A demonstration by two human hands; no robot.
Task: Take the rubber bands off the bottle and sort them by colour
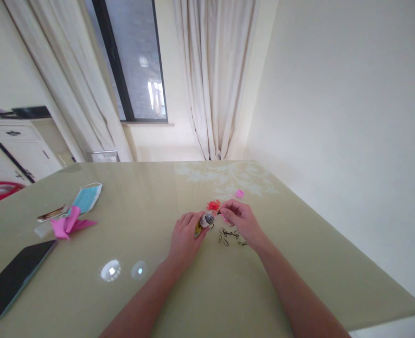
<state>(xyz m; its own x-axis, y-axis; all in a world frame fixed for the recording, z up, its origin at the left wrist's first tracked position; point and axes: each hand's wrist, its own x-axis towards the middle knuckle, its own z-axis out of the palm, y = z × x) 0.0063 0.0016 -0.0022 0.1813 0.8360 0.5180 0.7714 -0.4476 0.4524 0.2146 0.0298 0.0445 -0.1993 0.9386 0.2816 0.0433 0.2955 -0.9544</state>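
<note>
Tilted in my left hand [186, 234] is a small bottle [207, 219] with a yellow label and a pale, clear-looking end. My fingers wrap around its side. Close to that end, my right hand [241, 219] pinches thumb and forefinger on a small dark piece that looks like a black band. Thin black elastic bands [228, 233] lie scattered on the table below my right hand. Just beyond the bottle sits a little heap of red bands [213, 205]. Some pink bits show partly behind my right fingers, and a small pink piece [240, 193] lies farther back.
On the glossy greenish table [130, 197], at left, are a pink folded paper bird [68, 225], a blue face mask [86, 198] and a dark phone or tablet [15, 277]. A wall [351, 117] runs along the right. Curtains and a window stand behind.
</note>
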